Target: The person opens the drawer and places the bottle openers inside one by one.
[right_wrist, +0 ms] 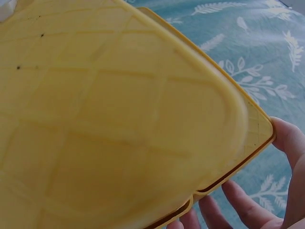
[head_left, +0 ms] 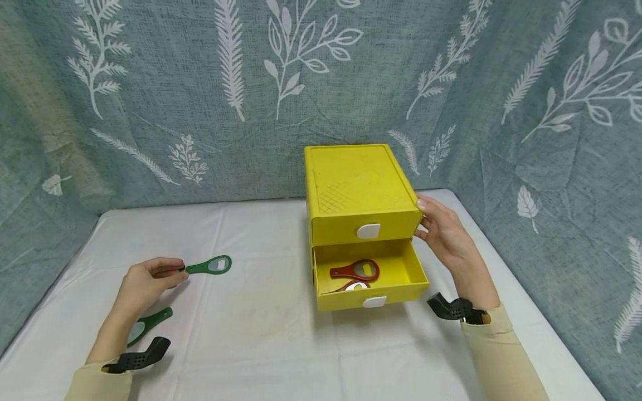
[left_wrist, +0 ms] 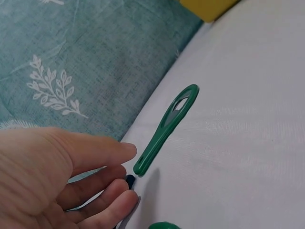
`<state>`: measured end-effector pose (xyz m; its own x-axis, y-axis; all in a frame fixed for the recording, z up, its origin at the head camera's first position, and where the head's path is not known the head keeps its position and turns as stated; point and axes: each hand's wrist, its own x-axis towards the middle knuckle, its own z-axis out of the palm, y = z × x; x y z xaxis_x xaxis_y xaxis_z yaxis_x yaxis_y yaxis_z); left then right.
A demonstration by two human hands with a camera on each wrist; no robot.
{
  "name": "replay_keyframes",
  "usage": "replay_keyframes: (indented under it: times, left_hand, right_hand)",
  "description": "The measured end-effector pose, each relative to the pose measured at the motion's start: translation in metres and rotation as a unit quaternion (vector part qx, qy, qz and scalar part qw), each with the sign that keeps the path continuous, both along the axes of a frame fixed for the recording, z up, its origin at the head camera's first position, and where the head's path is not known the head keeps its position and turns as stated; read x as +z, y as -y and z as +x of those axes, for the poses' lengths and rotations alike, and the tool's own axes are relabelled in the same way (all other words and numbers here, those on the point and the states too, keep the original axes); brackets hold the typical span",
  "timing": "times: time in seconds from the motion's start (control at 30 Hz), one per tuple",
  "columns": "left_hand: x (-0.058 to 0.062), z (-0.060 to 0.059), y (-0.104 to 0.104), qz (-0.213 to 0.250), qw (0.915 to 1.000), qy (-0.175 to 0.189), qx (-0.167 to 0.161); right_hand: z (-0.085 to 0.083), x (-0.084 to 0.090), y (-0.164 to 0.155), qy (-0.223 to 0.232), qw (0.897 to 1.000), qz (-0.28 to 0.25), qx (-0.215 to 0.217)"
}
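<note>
Green bottle opener (head_left: 205,267) in question is at the left of the white-covered desk (head_left: 266,334), its ring end pointing right and its handle end at the fingertips of the left hand (head_left: 145,280). Thumb and fingers there are narrowly spaced; I cannot tell whether they pinch the handle, or what the dark piece beside them is. A second green opener (head_left: 159,318) lies nearer, partly hidden by the left forearm. Towards the right, the right hand (head_left: 448,234) is spread against the right side of the yellow cabinet (head_left: 358,178), thumb at its top edge. The lower drawer (head_left: 341,302) stands pulled out towards the near side, with two red openers (head_left: 348,272) inside. The step in hand looks like handling the farther green opener while the cabinet is steadied. The next move calls for a sure pinch on that handle and an unmoved cabinet.
</note>
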<state>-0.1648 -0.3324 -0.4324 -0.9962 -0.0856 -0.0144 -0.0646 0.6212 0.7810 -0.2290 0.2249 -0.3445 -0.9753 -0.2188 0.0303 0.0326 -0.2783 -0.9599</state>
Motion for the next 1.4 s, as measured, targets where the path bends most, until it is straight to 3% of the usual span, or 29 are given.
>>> replay_keyframes:
  times: [0.3,0.57,1.4]
  left_hand:
    - [-0.002,-0.001,0.001,0.0,1.0,-0.005,-0.006]
    - [-0.005,-0.003,0.0,-0.009,0.9997,0.016,-0.018]
    - [-0.013,-0.005,-0.019,-0.038,0.9983,-0.043,-0.006]
  right_hand:
    - [0.001,0.0,0.0,0.008,1.0,0.001,0.0]
    - [0.001,0.001,0.0,0.01,1.0,0.001,-0.001]
    - [0.001,-0.001,0.001,0.009,1.0,0.001,-0.001]
